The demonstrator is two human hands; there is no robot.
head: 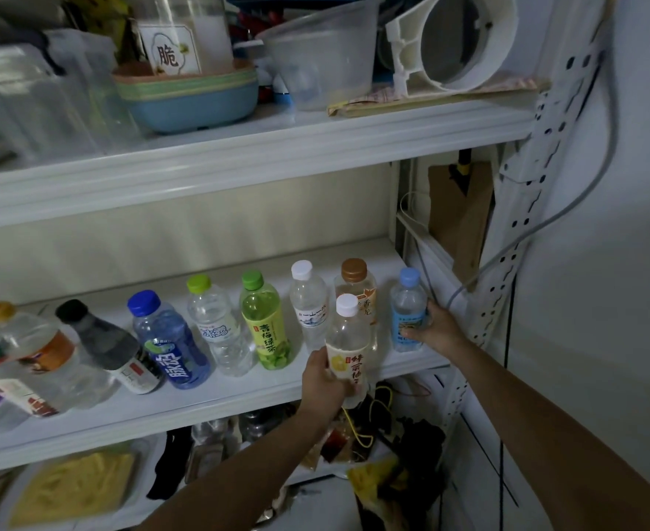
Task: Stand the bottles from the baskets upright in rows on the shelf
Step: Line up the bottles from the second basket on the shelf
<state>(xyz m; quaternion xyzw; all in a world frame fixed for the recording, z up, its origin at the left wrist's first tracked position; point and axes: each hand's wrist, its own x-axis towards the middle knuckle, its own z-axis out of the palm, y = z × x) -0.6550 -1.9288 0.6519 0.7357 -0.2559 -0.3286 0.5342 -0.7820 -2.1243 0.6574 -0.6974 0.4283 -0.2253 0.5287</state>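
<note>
At the front edge of the middle shelf (216, 400), the left hand (325, 381) has its fingers and thumb curled round the lower half of a yellow-label bottle (348, 352) with a white cap. It is held upright, with its base showing below the shelf's lip. At 2 o'clock from it, the right hand (438, 331) wraps round the blue-capped bottle (407, 308), which appears to stand on the shelf at the row's right end. At 12 o'clock, just behind the held bottle, stands a brown-capped bottle (354, 281). Toward 9 o'clock the row runs on — a clear water bottle (308, 300), a green tea bottle (264, 323), a lime-capped bottle (216, 323), a blue bottle (168, 343) and a dark bottle (101, 339).
</note>
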